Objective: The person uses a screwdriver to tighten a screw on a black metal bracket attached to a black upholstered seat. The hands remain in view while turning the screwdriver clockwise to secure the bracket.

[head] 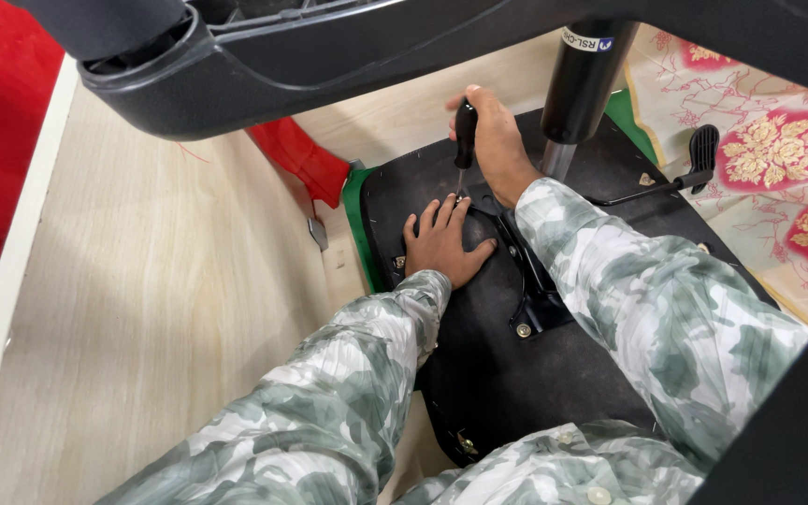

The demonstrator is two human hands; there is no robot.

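An upturned office chair seat lies with its black underside (497,374) facing up on a pale wooden surface. My left hand (441,241) rests flat on that underside, fingers spread, beside a black metal bracket (530,281). My right hand (493,140) grips the black handle of a screwdriver (465,140), held upright with its tip down at the bracket, just past my left fingertips. Both sleeves are green and white camouflage.
The chair's gas cylinder (577,89) rises behind my right hand, with a black lever (694,159) to its right. A black chair base arm (264,56) crosses the top. Red plastic (301,154) sits at the left, a floral cloth (769,150) at the right.
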